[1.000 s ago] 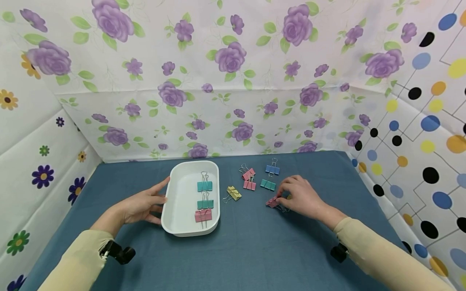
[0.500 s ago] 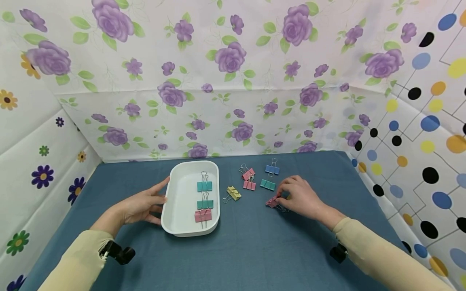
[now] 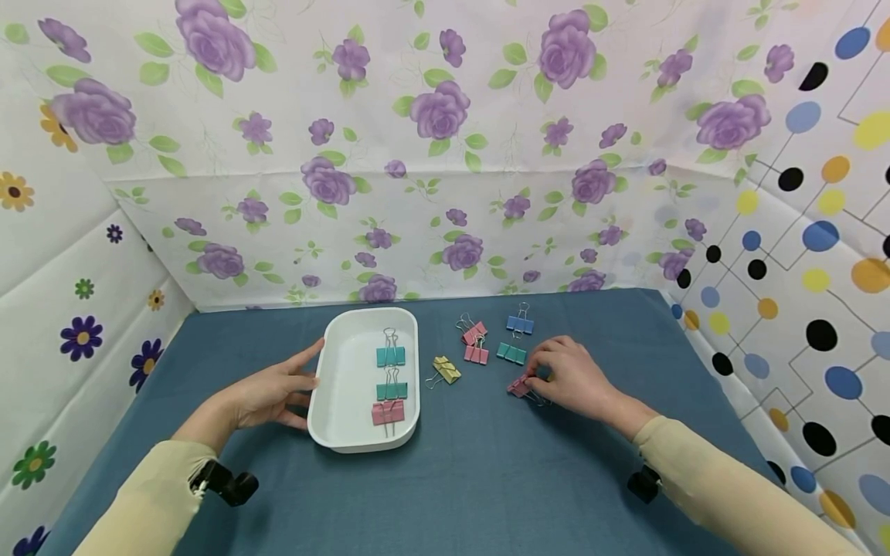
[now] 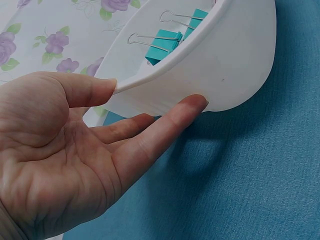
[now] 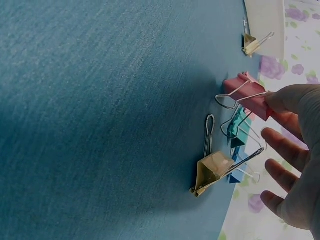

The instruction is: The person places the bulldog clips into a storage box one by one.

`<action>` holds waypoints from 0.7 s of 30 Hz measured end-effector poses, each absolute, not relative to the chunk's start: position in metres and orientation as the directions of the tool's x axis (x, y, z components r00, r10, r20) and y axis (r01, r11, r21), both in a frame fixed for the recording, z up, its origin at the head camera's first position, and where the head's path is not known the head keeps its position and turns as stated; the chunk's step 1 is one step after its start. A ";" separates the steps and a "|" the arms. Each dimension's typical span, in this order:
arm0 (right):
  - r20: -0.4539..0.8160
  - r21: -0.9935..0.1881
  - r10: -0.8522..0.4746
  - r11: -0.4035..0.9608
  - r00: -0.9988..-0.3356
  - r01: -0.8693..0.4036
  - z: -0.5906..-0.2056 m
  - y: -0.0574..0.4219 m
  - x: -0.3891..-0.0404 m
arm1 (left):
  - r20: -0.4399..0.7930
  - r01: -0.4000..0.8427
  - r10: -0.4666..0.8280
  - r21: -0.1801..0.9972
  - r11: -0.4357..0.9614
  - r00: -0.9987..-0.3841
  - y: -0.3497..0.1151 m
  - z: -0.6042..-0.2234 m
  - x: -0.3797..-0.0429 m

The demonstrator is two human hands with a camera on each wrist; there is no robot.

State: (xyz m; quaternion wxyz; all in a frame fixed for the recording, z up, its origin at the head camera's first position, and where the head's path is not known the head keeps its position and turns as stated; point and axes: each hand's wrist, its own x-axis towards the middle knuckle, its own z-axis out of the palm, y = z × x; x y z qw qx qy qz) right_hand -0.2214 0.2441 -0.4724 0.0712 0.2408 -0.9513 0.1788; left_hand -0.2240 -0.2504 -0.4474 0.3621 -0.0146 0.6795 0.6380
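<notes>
In the head view, my left hand touches the left side of a white tray. The left wrist view shows the thumb against the rim and extended fingers by the outer wall. Two turquoise binder clips and a pink one lie in the tray. To the right, my right hand pinches a pink binder clip between thumb and forefinger, low over the cloth. Beside it, a yellow binder clip stands on the cloth, mostly hidden by the hand in the head view.
Between tray and right hand lie another yellow clip and two pink clips. A turquoise clip and a blue clip sit farther back on the blue cloth. Patterned fabric walls enclose the back and sides.
My right hand has shifted very slightly left, still pinching the pink binder clip. The left hand, the tray and the other clips look the same.
</notes>
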 end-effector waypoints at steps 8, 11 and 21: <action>0.243 -0.314 -0.422 0.818 -0.873 -0.483 -0.471 0.243 -0.223 | -0.508 -0.480 0.448 0.858 0.184 -0.736 -0.251 -0.447 -0.224; 0.250 -0.329 -0.419 0.811 -0.873 -0.483 -0.468 0.242 -0.222 | -0.508 -0.480 0.449 0.858 0.184 -0.735 -0.251 -0.447 -0.224; 0.261 -0.389 -0.405 0.787 -0.876 -0.479 -0.458 0.243 -0.221 | -0.508 -0.480 0.445 0.858 0.185 -0.738 -0.251 -0.448 -0.224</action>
